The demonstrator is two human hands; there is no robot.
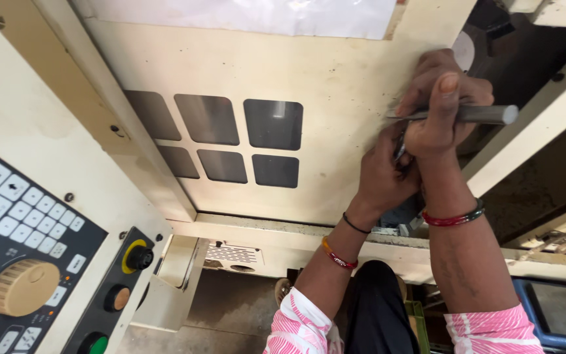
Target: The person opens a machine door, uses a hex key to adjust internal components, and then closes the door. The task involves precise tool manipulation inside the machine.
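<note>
My right hand (441,108) is wrapped around a grey metal rod (479,115) that lies level against the right edge of a cream machine door (335,72), thumb pressed on top. Just below it, my left hand (382,176) is closed on a small shiny metal piece (399,149), pressed against my right wrist. What the rod's left tip touches is hidden by my fingers. Both wrists wear bangles, and pink striped sleeves cover my forearms.
The door has several dark window panes (237,137). At left stands a control panel (14,216) with white keys, a beige dial (21,286), a black button on a yellow ring (139,257) and a green button (97,344). A blue crate (558,308) sits at lower right.
</note>
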